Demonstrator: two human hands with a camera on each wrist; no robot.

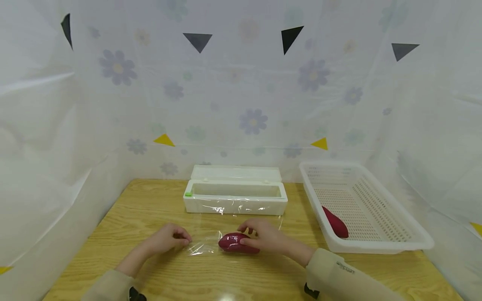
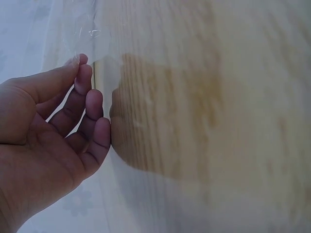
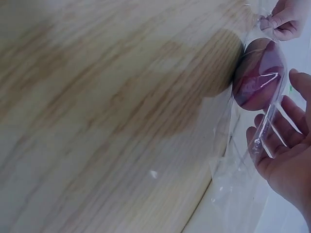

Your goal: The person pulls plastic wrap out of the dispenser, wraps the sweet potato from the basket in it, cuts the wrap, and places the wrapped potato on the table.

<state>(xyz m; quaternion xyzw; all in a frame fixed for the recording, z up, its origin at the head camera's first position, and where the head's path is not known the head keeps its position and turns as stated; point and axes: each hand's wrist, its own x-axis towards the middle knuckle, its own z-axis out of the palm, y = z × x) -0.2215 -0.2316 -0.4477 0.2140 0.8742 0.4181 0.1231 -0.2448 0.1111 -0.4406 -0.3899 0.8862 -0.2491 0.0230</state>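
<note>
In the head view a smooth, dark red sweet potato (image 1: 239, 243) lies on the table under clear cling film (image 1: 203, 246). The film stretches back to a white dispenser box (image 1: 235, 206), whose lid stands up. My left hand (image 1: 167, 239) pinches the film's left part between thumb and fingertips; the left wrist view shows this hand (image 2: 58, 111) close up. My right hand (image 1: 265, 236) is at the sweet potato's right side, its thumb overlapping it. In the right wrist view that hand (image 3: 286, 145) has loosely bent, spread fingers, with film running across them.
At the right stands a white plastic basket (image 1: 376, 244) with slotted walls, holding another dark red sweet potato (image 1: 336, 223). A green slider (image 1: 188, 194) sits on the dispenser's left end. Flower-printed sheeting (image 1: 241, 92) encloses the wooden table (image 1: 158, 200) at the back and sides.
</note>
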